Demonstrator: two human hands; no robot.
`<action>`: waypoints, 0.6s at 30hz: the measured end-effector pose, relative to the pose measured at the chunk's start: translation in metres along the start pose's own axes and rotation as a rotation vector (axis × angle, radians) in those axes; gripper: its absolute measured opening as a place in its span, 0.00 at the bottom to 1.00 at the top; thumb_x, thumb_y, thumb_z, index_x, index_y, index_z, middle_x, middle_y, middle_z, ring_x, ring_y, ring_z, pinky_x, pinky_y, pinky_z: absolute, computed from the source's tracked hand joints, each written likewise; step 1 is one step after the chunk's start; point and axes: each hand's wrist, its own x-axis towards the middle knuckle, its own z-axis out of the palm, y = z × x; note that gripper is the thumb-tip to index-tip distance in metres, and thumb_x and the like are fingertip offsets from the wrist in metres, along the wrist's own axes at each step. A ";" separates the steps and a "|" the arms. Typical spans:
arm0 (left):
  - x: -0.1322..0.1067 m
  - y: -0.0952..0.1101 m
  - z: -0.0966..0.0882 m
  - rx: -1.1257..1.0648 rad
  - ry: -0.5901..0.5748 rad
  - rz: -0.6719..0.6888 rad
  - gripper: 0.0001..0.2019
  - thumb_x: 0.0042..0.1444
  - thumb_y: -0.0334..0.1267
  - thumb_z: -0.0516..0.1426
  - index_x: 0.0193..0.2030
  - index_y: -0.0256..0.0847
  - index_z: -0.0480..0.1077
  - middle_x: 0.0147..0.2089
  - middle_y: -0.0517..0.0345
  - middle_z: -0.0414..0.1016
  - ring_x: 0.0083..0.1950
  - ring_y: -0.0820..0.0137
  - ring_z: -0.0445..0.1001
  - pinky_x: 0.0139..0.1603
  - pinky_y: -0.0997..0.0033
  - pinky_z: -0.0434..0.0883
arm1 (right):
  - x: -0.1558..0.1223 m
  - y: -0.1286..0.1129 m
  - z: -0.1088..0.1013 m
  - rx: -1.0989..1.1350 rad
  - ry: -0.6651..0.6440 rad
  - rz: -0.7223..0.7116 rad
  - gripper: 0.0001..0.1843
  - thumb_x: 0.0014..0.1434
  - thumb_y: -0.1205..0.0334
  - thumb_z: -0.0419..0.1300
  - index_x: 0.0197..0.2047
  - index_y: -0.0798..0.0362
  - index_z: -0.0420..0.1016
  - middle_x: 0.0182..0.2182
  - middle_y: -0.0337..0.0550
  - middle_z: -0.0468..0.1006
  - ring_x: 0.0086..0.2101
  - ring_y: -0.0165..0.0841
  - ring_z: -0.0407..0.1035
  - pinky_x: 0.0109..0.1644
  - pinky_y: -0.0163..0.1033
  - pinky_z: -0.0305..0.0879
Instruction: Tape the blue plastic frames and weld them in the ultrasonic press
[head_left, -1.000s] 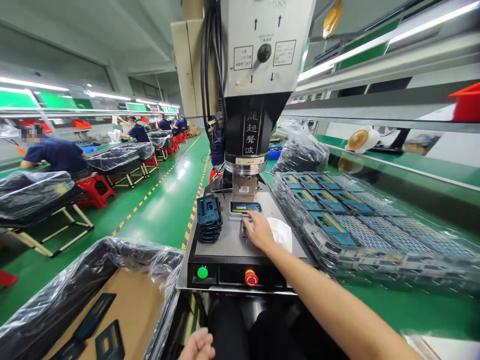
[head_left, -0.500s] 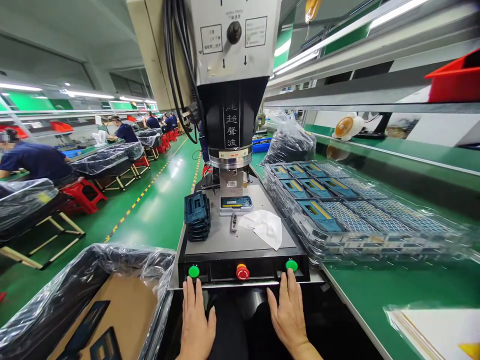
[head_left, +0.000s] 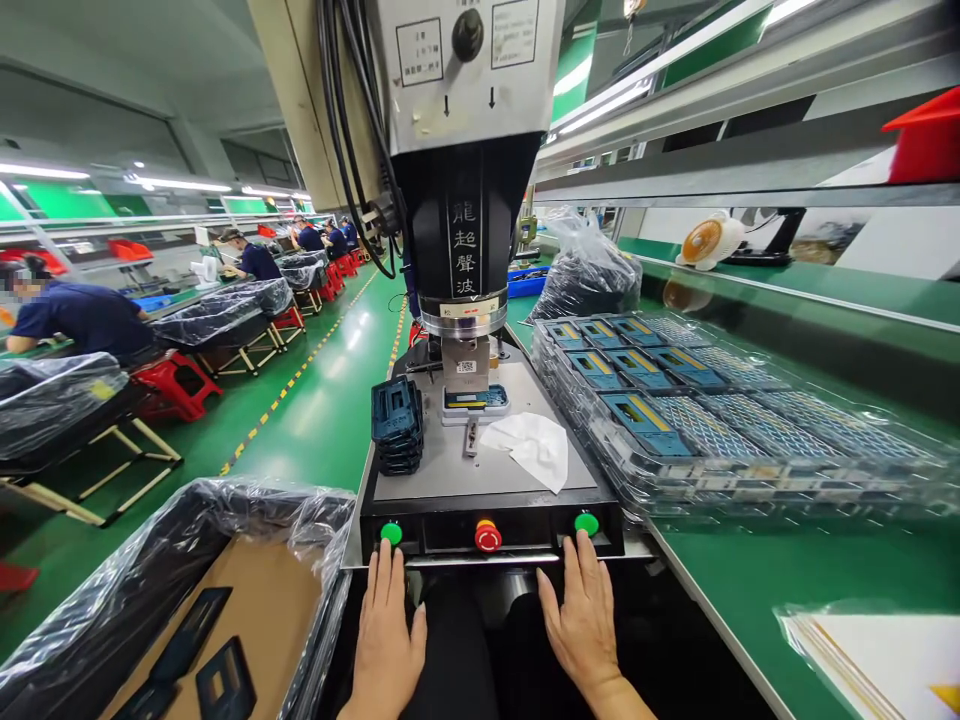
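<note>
My left hand (head_left: 388, 625) lies with fingers stretched out at the front edge of the press, its fingertips at the left green button (head_left: 391, 533). My right hand (head_left: 583, 610) is likewise outstretched, fingertips just below or at the right green button (head_left: 587, 524); contact is hard to make out. Between them sits a red stop button (head_left: 487, 536). Under the press head (head_left: 465, 364) a dark blue plastic part with a yellow strip rests in a white fixture (head_left: 475, 402). Left of it stands a stack of dark blue frames (head_left: 397, 425). A white cloth (head_left: 531, 447) lies to the right.
Clear trays (head_left: 675, 400) of dark blue parts are piled on the green bench at the right. A plastic-lined bin (head_left: 292, 580) with a few dark frames is at lower left. A bagged bundle (head_left: 592, 275) and a fan (head_left: 712, 240) stand farther back. Co-workers sit along the left.
The view has shifted slightly. Both hands stay at the green buttons, the left fingertips now a little closer to theirs. The press head remains down over the part.
</note>
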 end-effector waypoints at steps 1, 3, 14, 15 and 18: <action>-0.001 -0.002 -0.002 -0.048 0.028 -0.018 0.29 0.61 0.37 0.46 0.68 0.36 0.45 0.72 0.47 0.44 0.72 0.60 0.45 0.67 0.58 0.56 | -0.005 0.001 -0.001 0.027 0.003 -0.002 0.31 0.66 0.53 0.46 0.68 0.57 0.46 0.65 0.60 0.52 0.63 0.50 0.50 0.63 0.62 0.50; -0.003 -0.012 -0.005 -0.098 0.103 -0.080 0.26 0.61 0.39 0.45 0.66 0.35 0.50 0.69 0.45 0.51 0.69 0.62 0.51 0.67 0.61 0.56 | -0.023 0.005 -0.001 0.102 -0.016 -0.018 0.28 0.65 0.56 0.48 0.66 0.56 0.52 0.63 0.58 0.57 0.62 0.48 0.54 0.63 0.59 0.52; -0.009 -0.121 -0.012 0.150 -0.516 -0.602 0.21 0.60 0.42 0.45 0.58 0.38 0.57 0.49 0.42 0.75 0.49 0.54 0.75 0.49 0.55 0.68 | -0.161 0.008 0.075 0.138 -0.974 -0.352 0.06 0.46 0.70 0.54 0.25 0.51 0.70 0.24 0.38 0.77 0.30 0.32 0.72 0.44 0.36 0.62; -0.008 -0.124 -0.013 0.150 -0.547 -0.592 0.19 0.60 0.41 0.45 0.57 0.38 0.58 0.47 0.43 0.76 0.48 0.54 0.75 0.48 0.55 0.68 | -0.160 0.005 0.078 0.121 -1.003 -0.355 0.05 0.46 0.69 0.54 0.25 0.51 0.70 0.25 0.38 0.78 0.30 0.33 0.72 0.44 0.36 0.62; -0.004 -0.128 -0.017 0.150 -0.582 -0.555 0.17 0.60 0.39 0.46 0.55 0.38 0.59 0.49 0.43 0.76 0.49 0.54 0.75 0.49 0.56 0.67 | -0.152 0.000 0.080 0.089 -1.045 -0.337 0.06 0.44 0.70 0.55 0.26 0.51 0.71 0.28 0.41 0.80 0.33 0.36 0.74 0.43 0.37 0.62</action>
